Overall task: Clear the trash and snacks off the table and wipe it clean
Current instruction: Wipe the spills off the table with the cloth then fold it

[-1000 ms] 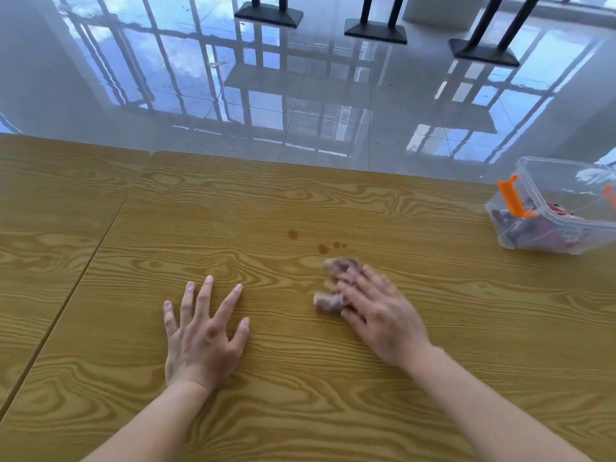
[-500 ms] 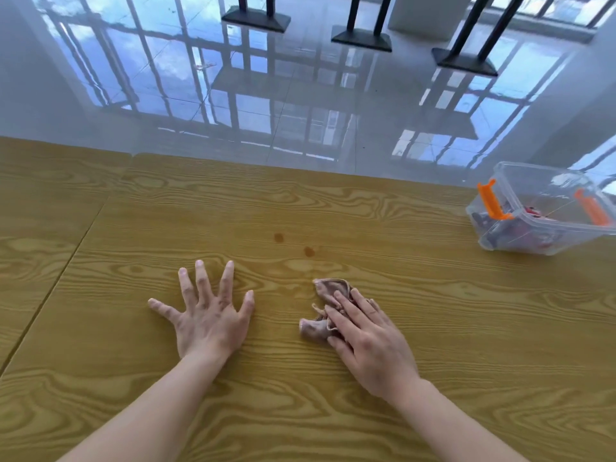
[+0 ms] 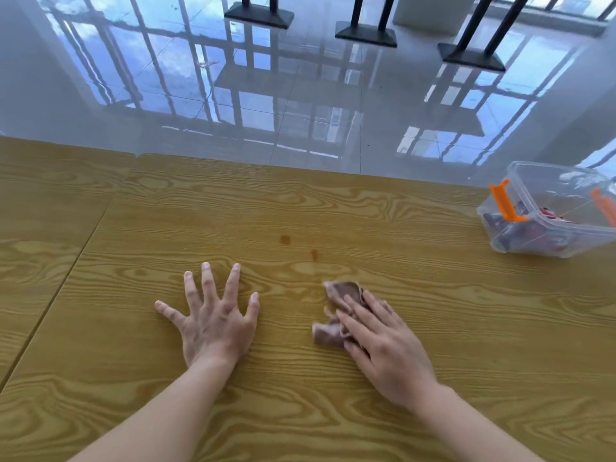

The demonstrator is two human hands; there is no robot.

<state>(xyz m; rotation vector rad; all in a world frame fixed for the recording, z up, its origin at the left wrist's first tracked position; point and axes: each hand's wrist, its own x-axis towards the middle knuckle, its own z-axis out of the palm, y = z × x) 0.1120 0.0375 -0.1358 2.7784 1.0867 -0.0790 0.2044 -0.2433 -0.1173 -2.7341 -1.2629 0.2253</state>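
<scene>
Yellow wood-grain table point(image 3: 400, 228); brownish-pink cloth point(image 3: 343, 291); clear box point(image 3: 550, 248), orange clips point(image 3: 503, 203).

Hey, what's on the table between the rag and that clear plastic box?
Nothing. In the head view, the table is bare wood from the rag under the right hand to the clear box.

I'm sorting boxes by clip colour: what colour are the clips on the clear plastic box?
Orange clips on the clear box, best seen in the head view.
</scene>
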